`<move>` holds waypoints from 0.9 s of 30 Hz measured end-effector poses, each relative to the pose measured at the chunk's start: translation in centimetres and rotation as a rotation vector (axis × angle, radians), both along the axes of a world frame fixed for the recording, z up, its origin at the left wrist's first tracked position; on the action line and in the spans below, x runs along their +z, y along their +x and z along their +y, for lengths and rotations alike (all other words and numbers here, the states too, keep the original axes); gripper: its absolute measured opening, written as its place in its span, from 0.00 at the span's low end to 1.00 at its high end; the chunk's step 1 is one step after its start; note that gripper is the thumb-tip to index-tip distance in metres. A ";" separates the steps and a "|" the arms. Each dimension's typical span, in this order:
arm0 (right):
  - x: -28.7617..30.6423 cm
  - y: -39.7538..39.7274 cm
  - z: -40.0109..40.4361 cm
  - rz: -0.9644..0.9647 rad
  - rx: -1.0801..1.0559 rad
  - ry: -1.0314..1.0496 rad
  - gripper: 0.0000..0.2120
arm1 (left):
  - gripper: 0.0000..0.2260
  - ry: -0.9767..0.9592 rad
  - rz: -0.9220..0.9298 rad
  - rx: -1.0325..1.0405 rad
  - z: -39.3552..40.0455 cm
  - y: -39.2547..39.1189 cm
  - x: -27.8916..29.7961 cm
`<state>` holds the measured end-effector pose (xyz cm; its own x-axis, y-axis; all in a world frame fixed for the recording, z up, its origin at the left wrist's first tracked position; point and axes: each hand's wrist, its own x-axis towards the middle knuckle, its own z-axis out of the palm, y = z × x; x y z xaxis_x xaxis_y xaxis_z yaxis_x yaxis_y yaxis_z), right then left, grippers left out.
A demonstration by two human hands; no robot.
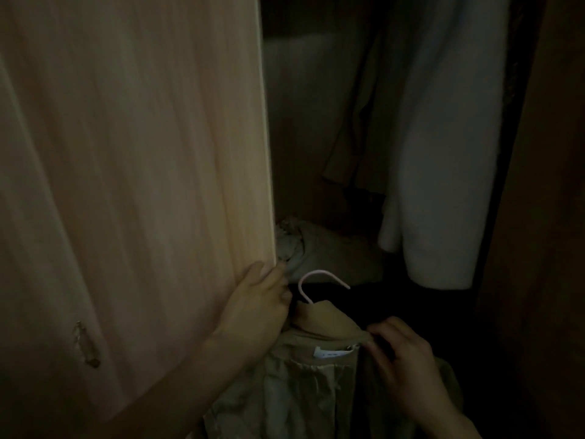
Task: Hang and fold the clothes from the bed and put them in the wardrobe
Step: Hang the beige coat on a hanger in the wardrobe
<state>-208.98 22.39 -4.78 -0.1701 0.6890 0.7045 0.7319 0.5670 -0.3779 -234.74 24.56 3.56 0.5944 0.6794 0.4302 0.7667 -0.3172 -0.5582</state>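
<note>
Hands at wardrobe: your left hand [256, 307] curls round the door [133, 185] edge; your right hand [403, 353] pinches the hangered jacket [319, 331] collar.

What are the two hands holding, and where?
The right hand pinches the tan jacket at its collar. The left hand has its grip on the wardrobe door edge.

Left hand [258, 299]: fingers curled round the wardrobe door [133, 172] edge. Right hand [402, 353]: right of door, fingertips pinching cloth.
</note>
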 end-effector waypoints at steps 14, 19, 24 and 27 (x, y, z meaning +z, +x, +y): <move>1.5 -6.3 -14.6 -0.003 -0.025 0.010 0.05 | 0.16 0.124 -0.113 -0.135 -16.8 -7.1 -2.9; 1.8 -10.7 -17.4 -0.023 0.064 0.064 0.04 | 0.17 0.112 -0.154 -0.075 -23.8 -11.5 -2.8; 1.8 -16.3 -19.0 -0.020 0.165 0.106 0.06 | 0.23 -0.063 -0.117 0.130 -30.8 -17.5 -2.0; 2.0 -19.5 -19.3 -0.006 0.207 0.129 0.07 | 0.26 -0.129 -0.109 0.257 -33.7 -20.2 -1.3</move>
<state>-228.43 3.07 -2.79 -0.3027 0.5439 0.7827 0.5972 0.7482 -0.2890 -254.96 -9.11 2.30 0.3511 0.8545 0.3829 0.8842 -0.1681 -0.4358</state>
